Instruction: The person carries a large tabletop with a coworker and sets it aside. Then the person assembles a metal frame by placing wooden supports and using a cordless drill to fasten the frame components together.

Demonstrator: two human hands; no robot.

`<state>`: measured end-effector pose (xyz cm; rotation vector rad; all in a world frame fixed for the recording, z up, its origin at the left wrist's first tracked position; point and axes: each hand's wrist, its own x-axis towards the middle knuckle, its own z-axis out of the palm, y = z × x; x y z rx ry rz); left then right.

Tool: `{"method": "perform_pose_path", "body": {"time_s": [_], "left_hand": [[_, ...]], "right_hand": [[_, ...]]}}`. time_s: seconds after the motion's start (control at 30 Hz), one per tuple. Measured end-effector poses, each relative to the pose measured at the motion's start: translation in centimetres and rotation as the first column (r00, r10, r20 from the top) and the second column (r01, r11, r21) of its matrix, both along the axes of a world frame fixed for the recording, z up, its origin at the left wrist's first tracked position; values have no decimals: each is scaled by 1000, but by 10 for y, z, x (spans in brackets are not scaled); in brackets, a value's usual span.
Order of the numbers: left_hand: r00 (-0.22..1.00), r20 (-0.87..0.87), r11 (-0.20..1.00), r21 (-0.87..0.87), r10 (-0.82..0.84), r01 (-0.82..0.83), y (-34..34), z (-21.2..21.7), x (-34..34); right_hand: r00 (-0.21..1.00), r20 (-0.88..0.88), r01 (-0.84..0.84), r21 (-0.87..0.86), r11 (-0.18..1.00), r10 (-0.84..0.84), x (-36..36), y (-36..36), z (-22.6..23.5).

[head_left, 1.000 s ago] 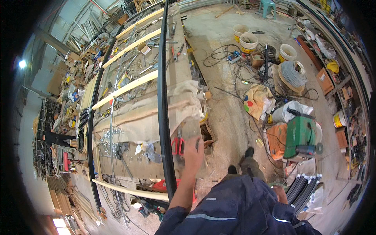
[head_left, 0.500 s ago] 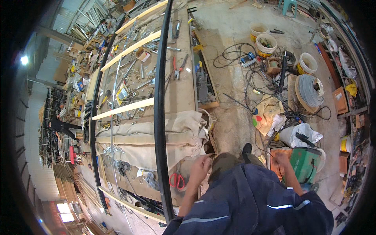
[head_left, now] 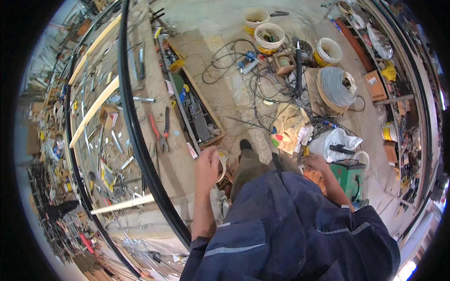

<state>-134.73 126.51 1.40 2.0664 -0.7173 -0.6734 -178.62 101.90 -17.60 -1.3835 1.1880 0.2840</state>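
My left hand [head_left: 206,164] hangs over the right edge of the workbench [head_left: 180,164], near an open-topped tool drawer [head_left: 201,119]. Its fingers are loosely bent, and I see nothing in them. On my other side, my right hand [head_left: 315,164] hovers by my hip, above an orange thing and next to a green machine case [head_left: 347,180]. The fingers there are slightly apart and appear to hold nothing. Pliers [head_left: 161,133] with one red and one dark handle lie on the bench, left of my left hand. A long black metal bar [head_left: 136,110] runs over the bench beside them.
Pale wooden slats [head_left: 96,110] cross the bench among scattered tools. On the floor ahead are buckets [head_left: 268,40], tangled cables, a grey wire coil [head_left: 336,90], a paper sack [head_left: 289,126] and a white bag [head_left: 335,143]. Loaded shelving [head_left: 396,100] lines the right side.
My view has turned and moved forward, so the bench and floor items sit lower and further left. Both hands have shifted; one foot now shows ahead.
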Motion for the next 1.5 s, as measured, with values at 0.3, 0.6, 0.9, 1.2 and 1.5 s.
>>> {"method": "perform_pose_path", "body": {"time_s": [0.3,0.6,0.9,1.2,1.5], "left_hand": [[983,185,998,68,6,-19,-119,29,170],[671,722,879,196,171,-435,-174,47,369],[735,626,376,635,262,-675,-130,7,549],[615,549,248,598,566,-762,-151,-2,551],[623,564,183,644,541,-743,-185,8,523]], "right_hand": [[935,-166,341,173,924,-313,32,1,-16],[891,-172,453,348,820,-419,136,-173,-88],[854,-162,521,302,799,-495,176,-408,-352],[817,-457,113,-471,875,-352,201,-628,-525],[863,-193,360,-411,837,-467,223,-667,-567]]}}
